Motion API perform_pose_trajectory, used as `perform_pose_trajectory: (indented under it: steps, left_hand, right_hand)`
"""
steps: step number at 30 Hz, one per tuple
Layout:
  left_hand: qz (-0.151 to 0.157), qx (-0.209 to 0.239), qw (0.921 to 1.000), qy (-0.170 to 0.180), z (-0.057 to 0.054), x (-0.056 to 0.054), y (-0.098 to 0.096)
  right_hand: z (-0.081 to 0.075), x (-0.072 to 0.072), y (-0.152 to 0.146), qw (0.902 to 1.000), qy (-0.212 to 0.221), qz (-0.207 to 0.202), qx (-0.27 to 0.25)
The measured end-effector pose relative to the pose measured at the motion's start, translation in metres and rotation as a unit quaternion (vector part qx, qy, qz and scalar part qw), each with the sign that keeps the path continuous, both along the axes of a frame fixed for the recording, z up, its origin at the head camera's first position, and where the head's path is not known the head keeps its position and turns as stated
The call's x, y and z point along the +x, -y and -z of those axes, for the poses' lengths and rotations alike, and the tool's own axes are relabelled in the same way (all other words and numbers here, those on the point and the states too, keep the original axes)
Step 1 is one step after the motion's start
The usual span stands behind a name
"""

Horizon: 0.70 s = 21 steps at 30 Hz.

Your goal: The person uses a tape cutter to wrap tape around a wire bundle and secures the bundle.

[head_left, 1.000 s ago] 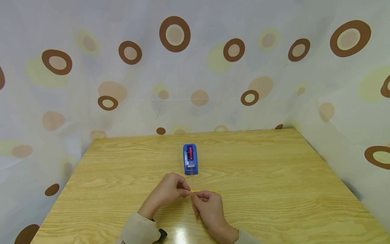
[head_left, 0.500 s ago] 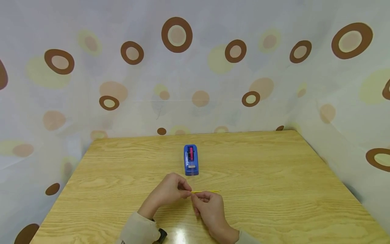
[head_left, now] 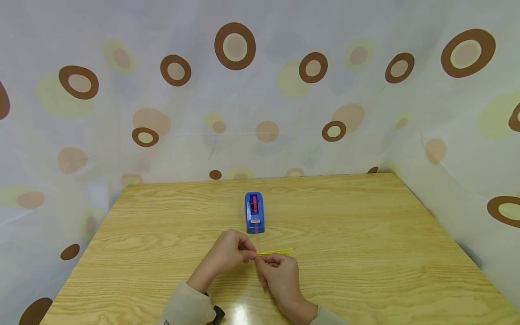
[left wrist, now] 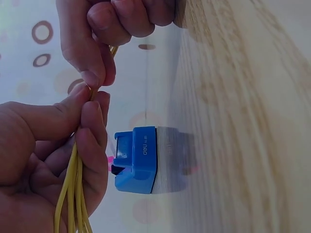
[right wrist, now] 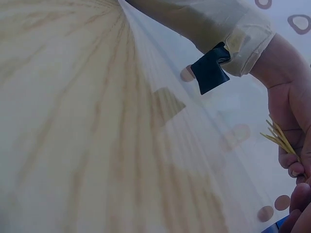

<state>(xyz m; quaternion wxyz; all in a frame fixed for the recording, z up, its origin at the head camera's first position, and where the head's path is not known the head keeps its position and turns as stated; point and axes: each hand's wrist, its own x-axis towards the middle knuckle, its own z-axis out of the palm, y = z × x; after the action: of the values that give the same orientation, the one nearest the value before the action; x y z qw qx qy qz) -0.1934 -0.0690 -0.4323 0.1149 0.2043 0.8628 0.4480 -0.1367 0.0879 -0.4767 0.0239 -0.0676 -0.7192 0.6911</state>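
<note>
My left hand (head_left: 226, 253) pinches a bundle of thin yellow strands (head_left: 278, 252) between thumb and fingertips. Several strands (left wrist: 72, 194) run through its palm in the left wrist view, and loose strand ends (right wrist: 279, 136) poke out there in the right wrist view. Right beside it, my right hand (head_left: 280, 276) pinches the same bundle, fingertips nearly touching the left ones. Past the right fingers the strands fan slightly toward the right. Beyond the hands stands a blue tape dispenser (head_left: 254, 214) with a pink core. The strands' middle is hidden by fingers.
Both hands are over a wood-grain table (head_left: 365, 234). A light curtain with brown circles (head_left: 284, 149) closes off the back and sides. A black piece (right wrist: 211, 70) sits at the left cuff.
The right-hand part of the yellow strands has lifted a little and spread from one line into separate lines. Both hands stay almost in place, still pinching.
</note>
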Motion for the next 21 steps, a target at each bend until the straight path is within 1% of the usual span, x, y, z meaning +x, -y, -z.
perform_pose_trajectory:
  steps: [4, 14, 21]
  left_hand:
    - [0.0, 0.002, 1.0, 0.0, -0.0002, -0.0001, 0.0006]
    - [0.002, 0.018, 0.9998, 0.013, 0.0001, 0.0005, 0.002]
    - [0.004, 0.026, 0.9996, 0.013, 0.0002, -0.0001, 0.0029]
  right_hand:
    - [0.0006, -0.0006, -0.0002, 0.9999, -0.005, -0.002, 0.009]
    - [0.0011, -0.0003, -0.0015, 1.0, -0.001, -0.005, -0.002]
    - [0.0017, -0.001, -0.0015, 0.9999, -0.004, -0.007, 0.007]
